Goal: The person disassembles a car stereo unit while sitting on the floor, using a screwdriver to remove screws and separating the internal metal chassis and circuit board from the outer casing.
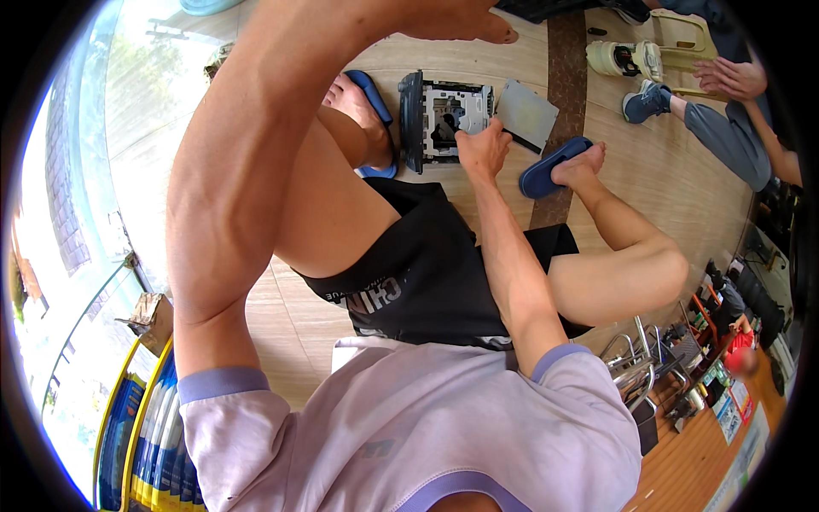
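On the floor between my feet lies an opened car stereo, its black front panel toward the left and its metal-framed inner mechanism bare. My right hand is closed at its near right corner, with the fingers curled over the edge; the fingertips are partly hidden. Just right of the unit rests a flat grey metal plate, with a thin black strip along its lower side. My left arm reaches across the upper left. My left hand is beyond the stereo, partly cut off by the frame, a finger stretched out and nothing visible in it.
Blue slippers are by my feet. At the upper right another person's hands are near a cream plastic stool and a cream round device. A yellow rack stands lower left; metal-framed chairs stand right.
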The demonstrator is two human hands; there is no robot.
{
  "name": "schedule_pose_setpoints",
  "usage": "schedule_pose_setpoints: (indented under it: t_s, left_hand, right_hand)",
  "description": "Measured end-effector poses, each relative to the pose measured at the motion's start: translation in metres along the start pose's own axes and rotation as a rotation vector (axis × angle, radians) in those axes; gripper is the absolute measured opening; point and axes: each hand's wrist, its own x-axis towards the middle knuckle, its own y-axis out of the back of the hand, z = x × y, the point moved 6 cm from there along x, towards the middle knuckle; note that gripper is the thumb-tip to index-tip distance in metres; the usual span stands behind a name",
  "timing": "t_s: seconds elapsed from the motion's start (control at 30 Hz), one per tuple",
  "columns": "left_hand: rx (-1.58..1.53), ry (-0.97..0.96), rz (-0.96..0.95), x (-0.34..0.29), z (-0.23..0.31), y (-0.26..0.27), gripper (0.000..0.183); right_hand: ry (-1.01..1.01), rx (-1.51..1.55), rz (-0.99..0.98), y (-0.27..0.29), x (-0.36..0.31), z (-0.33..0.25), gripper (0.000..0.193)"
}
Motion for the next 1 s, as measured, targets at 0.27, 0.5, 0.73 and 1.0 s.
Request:
schedule_pose_setpoints:
  t_s: [0.27, 0.5, 0.73, 1.0]
  left_hand:
    - [-0.015, 0.002, -0.015, 0.006, 0.003, 0.002, 0.038]
    - [-0.019, 0.026, -0.035, 0.009, 0.006, 0.003, 0.038]
    - [-0.004, -0.032, 0.058, -0.001, 0.011, 0.003, 0.039]
    - [-0.006, 0.047, -0.046, 0.008, 0.003, 0.001, 0.039]
  right_hand:
    - [0.009, 0.018, 0.032, -0.001, -0.002, 0.001, 0.070]
    - [0.010, 0.025, 0.102, -0.007, -0.002, 0.004, 0.067]
    - [0.002, 0.039, 0.115, -0.004, -0.010, 0.004, 0.062]
    - [0.086, -0.050, 0.093, 0.004, -0.016, -0.001, 0.057]
